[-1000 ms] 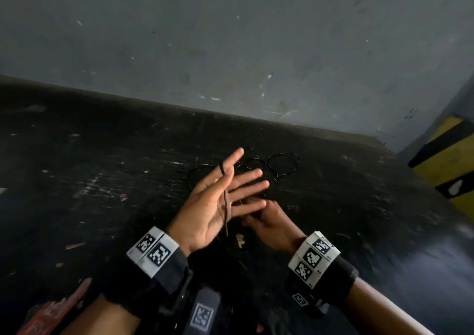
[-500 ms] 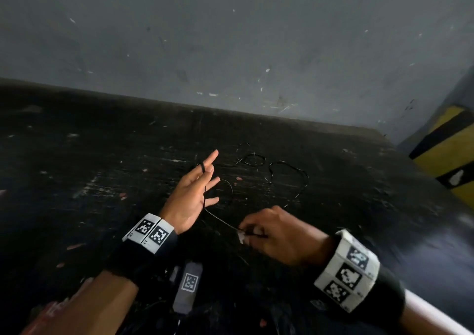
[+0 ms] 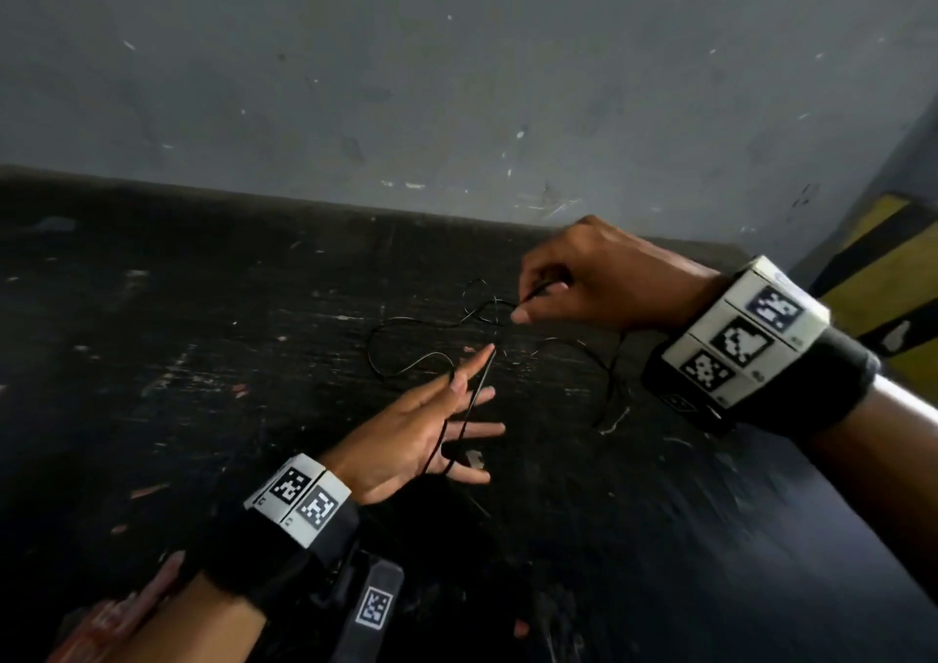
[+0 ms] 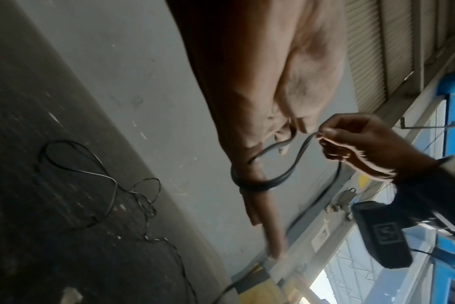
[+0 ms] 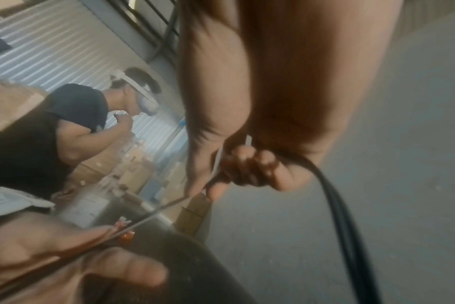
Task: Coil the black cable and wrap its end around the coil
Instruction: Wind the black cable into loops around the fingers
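A thin black cable lies in loose loops on the dark table. My left hand is raised palm-right with straight, spread fingers. Turns of cable sit round its fingers, and the thumb pins a strand against the index finger. Beyond it and higher, my right hand pinches the cable between thumb and forefinger. A taut strand runs from that pinch down to the left hand. The slack trails over the table to the right.
A grey wall closes the table's far edge. A yellow and black striped post stands at the right. A small white scrap lies under the left hand. Another person is in the background.
My right hand has swung from the near side of the left hand up to its far right, drawing the cable round the left fingers. The loops on the table have shifted.
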`<move>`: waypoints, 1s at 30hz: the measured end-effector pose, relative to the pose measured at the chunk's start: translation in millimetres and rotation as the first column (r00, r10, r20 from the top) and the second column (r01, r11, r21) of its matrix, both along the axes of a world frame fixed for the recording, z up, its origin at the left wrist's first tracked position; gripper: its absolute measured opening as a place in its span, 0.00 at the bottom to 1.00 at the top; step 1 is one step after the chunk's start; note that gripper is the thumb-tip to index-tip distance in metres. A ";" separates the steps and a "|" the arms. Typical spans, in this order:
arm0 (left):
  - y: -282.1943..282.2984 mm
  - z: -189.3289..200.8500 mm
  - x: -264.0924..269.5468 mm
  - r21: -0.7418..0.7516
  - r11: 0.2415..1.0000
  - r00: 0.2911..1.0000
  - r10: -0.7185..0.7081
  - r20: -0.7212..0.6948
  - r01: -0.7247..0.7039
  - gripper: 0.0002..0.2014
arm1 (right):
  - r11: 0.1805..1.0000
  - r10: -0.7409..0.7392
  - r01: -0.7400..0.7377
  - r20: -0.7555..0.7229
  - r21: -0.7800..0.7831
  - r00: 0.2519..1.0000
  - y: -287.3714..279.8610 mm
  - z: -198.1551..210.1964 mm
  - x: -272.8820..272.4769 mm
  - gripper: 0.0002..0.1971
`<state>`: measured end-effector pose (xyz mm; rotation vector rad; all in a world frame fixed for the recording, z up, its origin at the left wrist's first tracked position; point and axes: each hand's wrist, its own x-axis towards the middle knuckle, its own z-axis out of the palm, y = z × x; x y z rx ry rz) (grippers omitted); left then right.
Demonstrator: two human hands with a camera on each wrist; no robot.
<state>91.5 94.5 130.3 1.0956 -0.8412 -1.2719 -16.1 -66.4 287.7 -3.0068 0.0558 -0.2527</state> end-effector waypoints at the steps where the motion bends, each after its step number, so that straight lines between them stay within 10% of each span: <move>1: 0.2 3.1 -3.3 -0.008 0.999 0.999 -0.041 -0.018 0.041 0.24 | 1.000 -0.002 0.002 0.014 0.019 1.000 -2.4 0.6 2.0 0.09; 18: -1.2 51.3 -21.1 -0.249 0.945 0.931 -0.273 -0.244 0.212 0.23 | 0.894 -0.252 0.112 0.280 0.434 0.926 -39.2 -84.3 -1.4 0.11; 24: -28.3 72.2 -4.4 -0.291 0.956 0.940 -0.064 -0.335 -0.039 0.27 | 0.743 -0.284 0.137 0.123 0.655 0.951 12.9 -154.6 -11.4 0.13; 30: -42.4 65.6 10.6 -0.230 0.957 0.972 0.132 -0.197 -0.177 0.26 | 0.821 -0.106 0.124 -0.065 0.558 0.992 57.4 -143.4 -23.1 0.08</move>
